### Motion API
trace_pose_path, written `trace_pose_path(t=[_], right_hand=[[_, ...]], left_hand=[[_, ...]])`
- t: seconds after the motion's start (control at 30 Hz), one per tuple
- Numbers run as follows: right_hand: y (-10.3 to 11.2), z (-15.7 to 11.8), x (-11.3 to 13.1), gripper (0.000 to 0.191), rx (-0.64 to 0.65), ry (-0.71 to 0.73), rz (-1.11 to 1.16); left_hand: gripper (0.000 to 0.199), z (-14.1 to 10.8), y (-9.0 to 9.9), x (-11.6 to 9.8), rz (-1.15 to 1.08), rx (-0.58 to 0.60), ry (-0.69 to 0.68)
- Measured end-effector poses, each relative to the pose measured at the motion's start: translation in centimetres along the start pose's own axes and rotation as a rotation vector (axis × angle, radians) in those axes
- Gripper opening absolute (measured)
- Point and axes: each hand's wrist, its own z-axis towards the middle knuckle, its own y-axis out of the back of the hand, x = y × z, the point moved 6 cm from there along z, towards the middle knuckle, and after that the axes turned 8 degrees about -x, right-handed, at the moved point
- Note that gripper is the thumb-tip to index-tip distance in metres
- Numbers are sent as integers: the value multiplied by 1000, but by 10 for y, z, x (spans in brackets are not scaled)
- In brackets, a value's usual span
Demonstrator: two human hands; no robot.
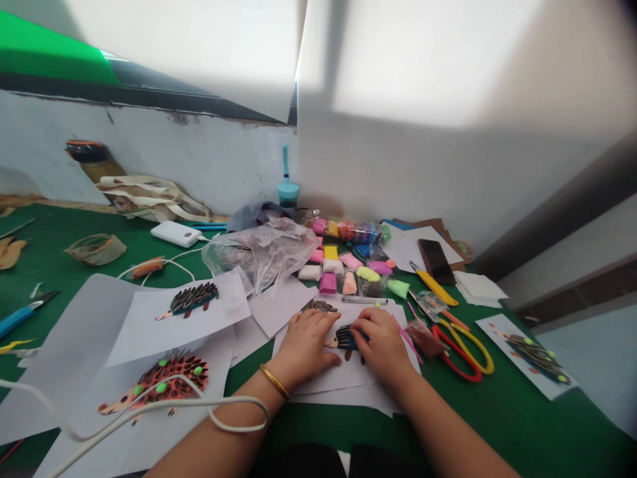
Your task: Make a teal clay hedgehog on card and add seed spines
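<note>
My left hand (309,342) lies on a white sheet (323,385), fingers stretched out and thumb apart, beside a small hedgehog picture (342,337). The hedgehog has a pale face, brown feet and a dark blue body with striped seeds on it. Over its back, my right hand (382,340) is closed in a pinch; whatever sits between the fingertips is hidden. Just beyond my left fingers is a small pile of striped seeds (323,305). A pen (365,301) lies behind my right hand.
Packets of coloured clay (328,282) and a crumpled plastic bag (263,249) lie behind my hands. Scissors (465,352), a yellow cutter (435,285) and a phone (436,261) are on the right. Finished-looking hedgehog pictures (169,382) and a white cable (229,401) occupy the left.
</note>
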Motion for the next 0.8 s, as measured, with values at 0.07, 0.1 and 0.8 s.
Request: trace_pose_path(t=[0.07,0.1,0.8], right_hand=[[1,1,2,11,1,17,-32],[1,1,3,11,4,27,-48],[4,1,7,7,-3,45,-137]], left_hand=[[82,0,0,0,0,3,2],[81,0,-1,0,0,5,4],[80,-1,0,-1,-8,-11,-11]])
